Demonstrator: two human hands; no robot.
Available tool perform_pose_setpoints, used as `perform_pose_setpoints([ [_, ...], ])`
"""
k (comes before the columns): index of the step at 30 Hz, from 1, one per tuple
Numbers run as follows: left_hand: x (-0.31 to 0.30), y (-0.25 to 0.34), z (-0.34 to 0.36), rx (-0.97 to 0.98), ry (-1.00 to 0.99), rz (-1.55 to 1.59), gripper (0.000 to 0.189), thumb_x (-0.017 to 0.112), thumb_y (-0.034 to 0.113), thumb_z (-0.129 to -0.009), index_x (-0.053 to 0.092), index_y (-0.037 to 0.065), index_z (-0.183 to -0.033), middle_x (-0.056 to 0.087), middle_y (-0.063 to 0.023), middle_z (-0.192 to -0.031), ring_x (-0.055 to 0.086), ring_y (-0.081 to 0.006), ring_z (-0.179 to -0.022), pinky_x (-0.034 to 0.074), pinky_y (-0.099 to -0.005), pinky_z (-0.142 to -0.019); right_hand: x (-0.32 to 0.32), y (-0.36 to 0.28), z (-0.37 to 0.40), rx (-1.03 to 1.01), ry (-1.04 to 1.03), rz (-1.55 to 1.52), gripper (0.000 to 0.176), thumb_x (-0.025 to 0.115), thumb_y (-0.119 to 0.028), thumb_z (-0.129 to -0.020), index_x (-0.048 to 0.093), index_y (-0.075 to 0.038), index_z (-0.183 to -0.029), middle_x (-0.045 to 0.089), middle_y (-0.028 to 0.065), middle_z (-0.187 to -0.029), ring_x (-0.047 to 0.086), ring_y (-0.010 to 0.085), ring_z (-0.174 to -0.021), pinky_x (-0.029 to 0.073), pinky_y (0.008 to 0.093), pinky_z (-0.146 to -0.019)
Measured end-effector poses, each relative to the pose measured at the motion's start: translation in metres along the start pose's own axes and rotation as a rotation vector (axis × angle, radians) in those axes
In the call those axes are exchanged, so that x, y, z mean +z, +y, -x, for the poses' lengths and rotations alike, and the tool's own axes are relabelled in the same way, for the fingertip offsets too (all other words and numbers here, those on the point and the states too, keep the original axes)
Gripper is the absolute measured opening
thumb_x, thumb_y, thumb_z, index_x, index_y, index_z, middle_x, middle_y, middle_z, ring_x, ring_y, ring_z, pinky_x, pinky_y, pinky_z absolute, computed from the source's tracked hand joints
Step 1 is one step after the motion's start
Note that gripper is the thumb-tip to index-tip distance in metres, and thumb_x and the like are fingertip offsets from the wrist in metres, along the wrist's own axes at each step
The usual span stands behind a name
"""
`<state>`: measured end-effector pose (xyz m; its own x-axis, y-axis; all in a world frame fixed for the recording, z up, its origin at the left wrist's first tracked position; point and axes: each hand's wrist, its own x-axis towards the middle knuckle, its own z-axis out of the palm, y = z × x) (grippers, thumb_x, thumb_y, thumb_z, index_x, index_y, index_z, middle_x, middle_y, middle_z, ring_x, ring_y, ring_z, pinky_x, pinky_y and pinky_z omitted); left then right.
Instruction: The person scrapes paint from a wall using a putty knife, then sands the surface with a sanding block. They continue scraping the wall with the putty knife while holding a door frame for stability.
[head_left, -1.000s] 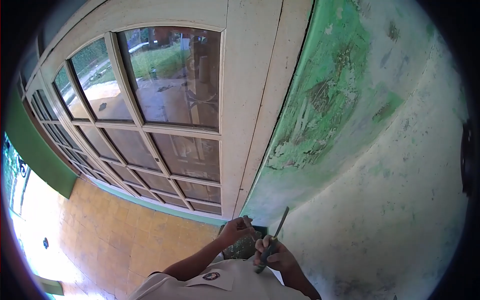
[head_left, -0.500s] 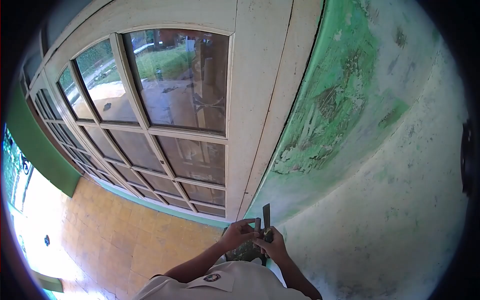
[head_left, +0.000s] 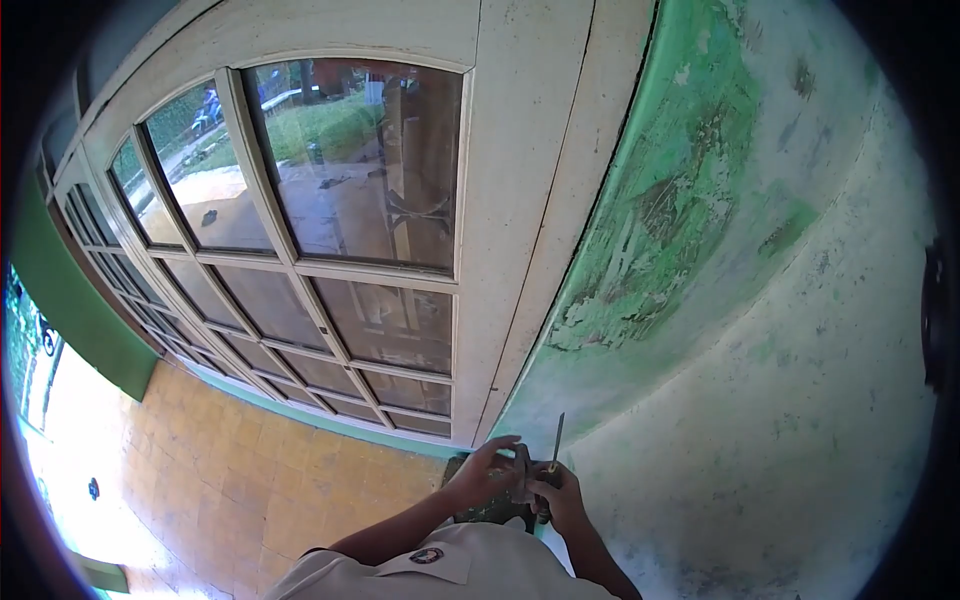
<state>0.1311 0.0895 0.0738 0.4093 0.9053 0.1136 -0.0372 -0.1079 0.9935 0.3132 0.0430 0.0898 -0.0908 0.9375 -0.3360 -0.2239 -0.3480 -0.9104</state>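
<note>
— As you look down, your two hands meet low in front of your chest: the left hand (head_left: 482,470) and the right hand (head_left: 560,490), just beside each other.

— Yes, and you hold one scraper (head_left: 556,432). Your right hand is closed around its handle, and the thin blade points up, near the wall (head_left: 700,250).

— There is also one small grey piece (head_left: 521,472) between your hands. Your left fingers lie on it, but I cannot tell if they pinch it.

— The wall at your right is one surface, with green paint peeling above and pale, scratched plaster below.

— At your left you have one white door (head_left: 500,200) with many glass panes (head_left: 360,170), and under it a floor (head_left: 230,480) of yellow tiles.
</note>
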Motion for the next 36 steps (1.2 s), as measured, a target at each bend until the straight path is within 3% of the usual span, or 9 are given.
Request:
perform_pose_setpoints([
  [1, 0.001, 0.004, 0.0, 0.255, 0.069, -0.359, 0.05, 0.065, 0.006, -0.08, 0.05, 0.007, -0.127, 0.057, -0.018, -0.114, 0.053, -0.0262, -0.111, 0.04, -0.0381, -0.096, 0.0, 0.0, 0.001, 0.006, 0.03, -0.006, 0.022, 0.061, 0.0, -0.078, 0.055, -0.001, -0.099, 0.058, 0.0067, -0.072, 0.054, 0.0122, -0.049, 0.044, 0.0247, -0.042],
  [4, -0.004, 0.015, 0.0, 0.44, -0.155, -0.677, 0.049, 0.066, 0.011, -0.074, 0.055, 0.009, -0.121, 0.052, -0.0201, -0.122, 0.046, -0.033, -0.121, 0.037, -0.043, -0.101, 0.0, -0.002, 0.002, 0.042, 0.072, -0.063, 0.023, 0.055, 0.003, -0.077, 0.054, -0.002, -0.1, 0.057, 0.0073, -0.072, 0.054, 0.0131, -0.05, 0.044, 0.0256, -0.042],
  [7, -0.004, 0.014, -0.003, 0.591, -0.325, -0.626, 0.049, 0.067, 0.013, -0.071, 0.057, 0.01, -0.119, 0.054, -0.0155, -0.122, 0.046, -0.0327, -0.121, 0.038, -0.0443, -0.1, -0.01, 0.002, 0.0, 0.095, 0.078, -0.176, 0.024, 0.051, 0.003, -0.077, 0.053, -0.002, -0.101, 0.056, 0.008, -0.073, 0.056, 0.0153, -0.053, 0.046, 0.0271, -0.044],
  [13, -0.009, 0.02, -0.004, 0.314, -0.475, -0.46, 0.034, 0.066, 0.01, -0.076, 0.06, 0.008, -0.11, 0.056, -0.0113, -0.119, 0.054, -0.0323, -0.111, 0.045, -0.0405, -0.092, -0.014, 0.003, -0.001, 0.167, 0.137, -0.288, 0.027, 0.053, 0.0, -0.076, 0.051, -0.003, -0.103, 0.057, 0.0116, -0.084, 0.06, 0.0205, -0.069, 0.05, 0.0302, -0.053],
  [15, -0.012, 0.028, -0.009, 0.414, -0.543, -0.54, 0.032, 0.067, 0.01, -0.076, 0.059, 0.006, -0.107, 0.057, -0.0121, -0.115, 0.055, -0.0326, -0.106, 0.047, -0.04, -0.087, -0.013, 0.005, 0.003, 0.216, 0.11, -0.32, 0.028, 0.053, -0.001, -0.077, 0.051, -0.003, -0.104, 0.057, 0.0126, -0.087, 0.06, 0.0213, -0.072, 0.051, 0.0306, -0.055],
  [20, -0.021, 0.039, -0.023, 0.577, -0.677, -0.504, 0.029, 0.069, 0.01, -0.074, 0.056, 0.005, -0.1, 0.059, -0.0124, -0.1, 0.06, -0.0315, -0.091, 0.05, -0.04, -0.075, -0.016, 0.003, 0.007, 0.219, 0.096, -0.426, 0.024, 0.055, -0.005, -0.08, 0.053, -0.006, -0.103, 0.056, 0.0093, -0.079, 0.055, 0.0158, -0.057, 0.044, 0.0275, -0.046],
  [22, -0.029, 0.053, -0.024, 0.331, -0.784, -0.593, 0.029, 0.07, 0.013, -0.076, 0.056, 0.005, -0.1, 0.061, -0.0113, -0.094, 0.062, -0.0291, -0.087, 0.051, -0.0396, -0.072, -0.022, 0.001, 0.01, 0.201, 0.098, -0.462, 0.024, 0.054, -0.005, -0.079, 0.053, -0.006, -0.104, 0.056, 0.0104, -0.078, 0.054, 0.0171, -0.055, 0.045, 0.0292, -0.045],
  [33, -0.043, 0.086, -0.051, 0.205, -0.868, -0.591, 0.023, 0.069, 0.012, -0.078, 0.059, 0.004, -0.098, 0.065, -0.0123, -0.093, 0.065, -0.0289, -0.084, 0.051, -0.0361, -0.071, -0.016, -0.009, 0.03, 0.196, 0.173, -0.483, 0.025, 0.052, -0.002, -0.079, 0.055, -0.006, -0.104, 0.052, 0.0085, -0.064, 0.048, 0.0155, -0.044, 0.041, 0.0302, -0.044],
  [36, -0.047, 0.097, -0.058, 0.095, -0.81, -0.609, 0.024, 0.071, 0.014, -0.078, 0.059, 0.004, -0.096, 0.065, -0.0118, -0.092, 0.065, -0.026, -0.082, 0.052, -0.0347, -0.071, -0.016, -0.013, 0.035, 0.187, -0.003, -0.342, 0.024, 0.052, -0.001, -0.081, 0.055, -0.006, -0.104, 0.054, 0.0078, -0.068, 0.049, 0.0147, -0.047, 0.042, 0.0284, -0.046],
])
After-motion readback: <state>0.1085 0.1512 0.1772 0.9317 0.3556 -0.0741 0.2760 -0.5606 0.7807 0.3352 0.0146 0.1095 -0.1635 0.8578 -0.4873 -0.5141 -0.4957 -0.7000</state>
